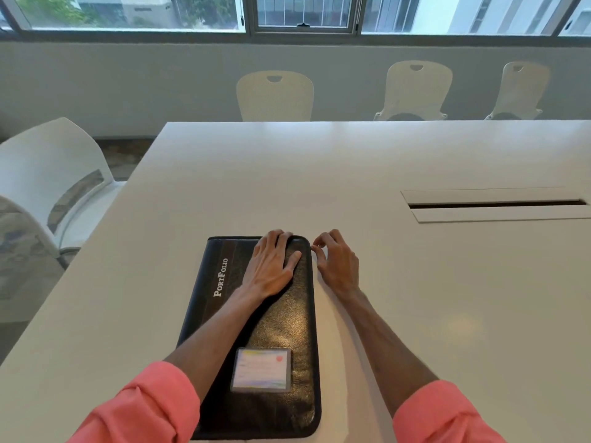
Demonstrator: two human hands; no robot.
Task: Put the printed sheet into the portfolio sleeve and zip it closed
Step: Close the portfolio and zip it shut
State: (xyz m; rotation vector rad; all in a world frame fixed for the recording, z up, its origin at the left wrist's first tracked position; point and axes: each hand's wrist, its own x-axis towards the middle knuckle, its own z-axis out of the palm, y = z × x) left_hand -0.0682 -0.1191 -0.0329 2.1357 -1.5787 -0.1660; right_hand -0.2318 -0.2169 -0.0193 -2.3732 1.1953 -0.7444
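A black leather portfolio sleeve (287,327) lettered "PortFolio" lies flat on the white table (224,174) in front of me, with a card window (260,369) near its front end. My left hand (271,266) presses flat on its far end, fingers spread. My right hand (335,263) sits just beside the sleeve's far right corner, fingertips pinched together at the edge; whether a zip pull lies between them is too small to tell. No printed sheet is in sight.
A cable slot (495,204) is cut into the table at the right. White chairs stand at the left (54,174) and along the far side (275,94). Windows run along the back wall.
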